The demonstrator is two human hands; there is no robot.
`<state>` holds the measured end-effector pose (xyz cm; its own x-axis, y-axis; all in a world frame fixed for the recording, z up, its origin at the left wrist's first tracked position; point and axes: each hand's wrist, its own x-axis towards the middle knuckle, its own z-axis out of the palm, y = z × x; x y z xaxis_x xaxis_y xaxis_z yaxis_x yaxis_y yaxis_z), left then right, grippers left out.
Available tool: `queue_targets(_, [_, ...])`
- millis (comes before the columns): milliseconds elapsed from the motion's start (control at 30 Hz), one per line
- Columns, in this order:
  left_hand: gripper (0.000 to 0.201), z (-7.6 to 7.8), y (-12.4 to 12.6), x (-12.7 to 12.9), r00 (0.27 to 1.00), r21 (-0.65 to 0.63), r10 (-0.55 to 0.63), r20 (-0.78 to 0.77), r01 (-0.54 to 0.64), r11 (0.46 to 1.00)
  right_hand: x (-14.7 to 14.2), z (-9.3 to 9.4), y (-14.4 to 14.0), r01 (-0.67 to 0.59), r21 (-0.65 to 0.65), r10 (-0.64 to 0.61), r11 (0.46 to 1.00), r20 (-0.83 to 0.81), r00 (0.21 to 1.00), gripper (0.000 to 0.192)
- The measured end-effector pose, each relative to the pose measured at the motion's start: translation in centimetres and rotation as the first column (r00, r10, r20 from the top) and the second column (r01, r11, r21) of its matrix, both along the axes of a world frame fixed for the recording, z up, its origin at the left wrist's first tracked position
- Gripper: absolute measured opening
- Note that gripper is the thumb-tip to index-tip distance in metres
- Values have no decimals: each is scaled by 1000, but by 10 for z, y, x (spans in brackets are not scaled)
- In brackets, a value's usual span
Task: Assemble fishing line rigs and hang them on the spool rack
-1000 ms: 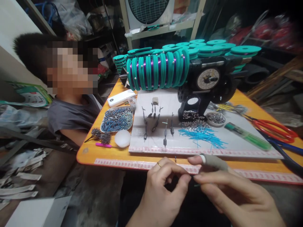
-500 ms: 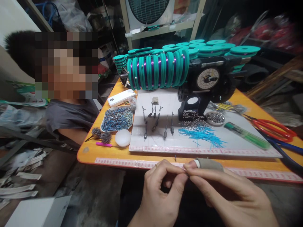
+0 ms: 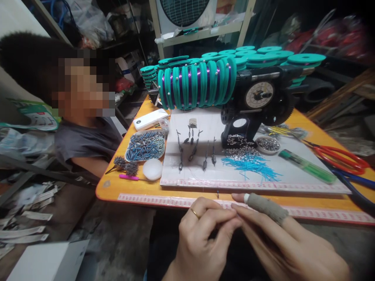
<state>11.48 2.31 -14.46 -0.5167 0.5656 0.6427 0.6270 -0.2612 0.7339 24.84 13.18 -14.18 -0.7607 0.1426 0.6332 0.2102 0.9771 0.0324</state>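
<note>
Pinching something too fine to make out, left hand (image 3: 202, 238) and right hand (image 3: 281, 242) with grips meeting tip to tip just off the tabletop (image 3: 131, 191) near edge, keeping rigs (image 3: 193, 146) and tubes (image 3: 249, 164) within reach at 12 o'clock.

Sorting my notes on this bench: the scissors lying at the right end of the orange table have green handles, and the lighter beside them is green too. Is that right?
Not quite. In the head view the scissors at the right end of the orange table have red handles, not green. The lighter beside them is green, as you said.
</note>
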Motion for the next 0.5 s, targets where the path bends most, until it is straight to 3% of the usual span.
queue_targets(200, [10,-2,1,2,990,-41,42,-134,-48,998,-1,-8,1,-21,12,21,1000,42,999,33])
queue_targets(267, [11,0,2,1,993,-44,43,-108,-48,998,-1,-7,2,-39,-18,40,999,37,999,32])
queue_targets(333, [11,2,1,1,999,-46,22,44,-20,999,-2,-4,1,-28,-85,29,996,15,999,30])
queue_targets(400, [9,4,0,0,949,-40,-21,315,36,999,-4,-1,-1,2,-218,-13,976,-48,999,26])
queue_targets(467, [9,6,-1,-1,803,11,-95,588,110,994,-8,0,-4,-2,-451,-64,892,-130,989,21])
queue_targets(500, [11,7,-1,-1,712,50,-140,688,147,988,-10,-1,-6,-26,-593,-79,805,-150,985,21])
